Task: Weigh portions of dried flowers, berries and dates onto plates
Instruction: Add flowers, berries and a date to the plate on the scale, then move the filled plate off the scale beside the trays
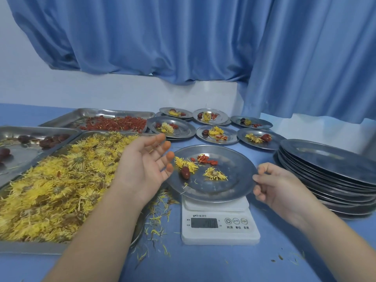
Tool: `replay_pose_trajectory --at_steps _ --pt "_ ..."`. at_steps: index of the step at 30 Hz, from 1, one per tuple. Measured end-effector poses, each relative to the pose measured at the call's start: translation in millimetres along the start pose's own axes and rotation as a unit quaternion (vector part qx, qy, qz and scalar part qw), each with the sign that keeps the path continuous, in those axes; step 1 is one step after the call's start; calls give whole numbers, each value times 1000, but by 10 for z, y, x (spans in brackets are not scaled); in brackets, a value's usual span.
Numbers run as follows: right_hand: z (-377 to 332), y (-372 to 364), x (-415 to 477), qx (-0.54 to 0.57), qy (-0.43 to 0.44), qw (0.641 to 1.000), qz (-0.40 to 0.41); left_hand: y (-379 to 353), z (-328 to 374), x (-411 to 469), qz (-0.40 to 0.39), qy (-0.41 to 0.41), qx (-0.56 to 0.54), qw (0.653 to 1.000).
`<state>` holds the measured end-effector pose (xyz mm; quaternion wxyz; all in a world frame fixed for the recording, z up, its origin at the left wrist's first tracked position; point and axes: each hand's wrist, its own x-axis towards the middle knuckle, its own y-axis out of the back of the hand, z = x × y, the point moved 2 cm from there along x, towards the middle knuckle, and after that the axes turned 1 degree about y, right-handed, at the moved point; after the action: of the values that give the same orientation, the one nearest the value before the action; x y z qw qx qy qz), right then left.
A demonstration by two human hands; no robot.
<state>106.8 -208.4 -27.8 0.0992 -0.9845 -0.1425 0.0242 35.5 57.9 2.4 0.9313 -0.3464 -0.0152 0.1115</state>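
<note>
Scale (pixel 220 226): 1, white, near centre of the blue table (pixel 284 251). Display blurred, reading not legible.

Plate on scale (pixel 223 190): 1, metal. It holds 2 clumps of dried yellow flowers, one at left (pixel 186 164) and one at centre (pixel 214 174). It also holds 1 date (pixel 184 173), touching the left clump, and 1 small cluster of red berries (pixel 204 159) on the far side.

Left hand (pixel 146 165): palm up, fingers spread and straight, nothing held. It hovers over the plate's left rim and the right edge of the flower tray.

Right hand (pixel 278 188): at the plate's right rim, fingers loosely curled, thumb tip at the rim. Cannot tell whether it actually grips the rim.

Supply trays, 3, all left of the scale:
- flower tray (pixel 30 250), nearest and largest, heaped with loose flowers (pixel 61 180);
- date tray (pixel 40 129), far left, several dates, mostly bare;
- berry tray (pixel 91 111), farthest, one layer of berries.

Filled plates (pixel 183 132): 6 counted, in two rows beyond the scale, each with flowers, berries and a date.

Empty plates (pixel 325 159): 1 stack, right of the scale; number in the stack not countable.

Loose petals (pixel 158 220) lie scattered on the table between the flower tray and the scale.

Blue curtain (pixel 183 37) hangs behind.
</note>
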Motion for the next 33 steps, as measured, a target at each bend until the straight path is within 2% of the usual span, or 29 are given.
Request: replay_pose_trajectory --at_steps 7,13,18,23,33 --pt "-91 -99 181 45 40 997 47 -3 22 4 6 4 -31 999" --pt "-245 -180 740 56 53 991 112 -1 39 9 15 1 -58 998" --pt "-320 -238 1437 48 39 978 200 9 40 30 11 13 -93 996" --pt "-313 -212 2015 61 8 966 251 19 69 41 1 25 -119 993" --pt "-35 -115 2411 26 -61 943 326 -7 77 48 -11 40 -114 993"
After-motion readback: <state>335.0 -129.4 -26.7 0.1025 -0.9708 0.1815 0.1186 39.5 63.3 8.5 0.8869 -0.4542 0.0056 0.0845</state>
